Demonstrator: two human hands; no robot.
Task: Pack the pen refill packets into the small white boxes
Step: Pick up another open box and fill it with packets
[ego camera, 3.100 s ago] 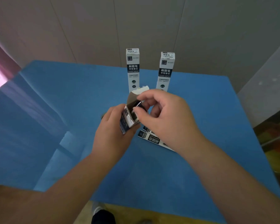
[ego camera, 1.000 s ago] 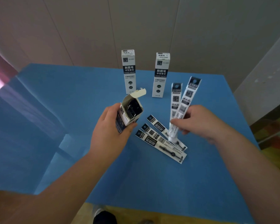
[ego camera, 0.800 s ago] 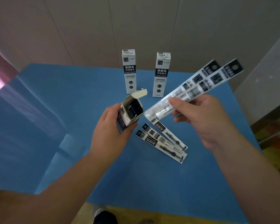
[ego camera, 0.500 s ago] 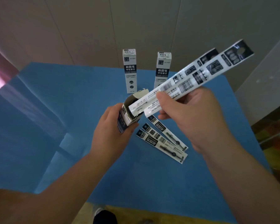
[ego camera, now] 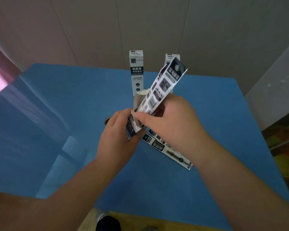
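A person stands over a blue table [ego camera: 73, 114], both arms reaching forward. Starting at the left, the left hand [ego camera: 118, 139] is wrapped around a small white box [ego camera: 132, 125], gripping it tilted with its open mouth facing up and to the right, apparently so it can receive what the other hand brings. The box's top flap [ego camera: 139, 99] stands up and out of the way. Behind it, at the far edge of the table, one closed white refill box [ego camera: 136, 72] stands upright, likely already dealt with. Just to the right, the right hand [ego camera: 168, 120] pinches pen refill packets [ego camera: 163, 85] by their lower part, with their bottom ends at or just inside the box's mouth and their printed tops slanting up and away; how many it holds is hard to tell. They partly hide a second upright box [ego camera: 172, 57]. Further right, below the right wrist, more packets [ego camera: 167, 149] lie flat on the table, waiting.
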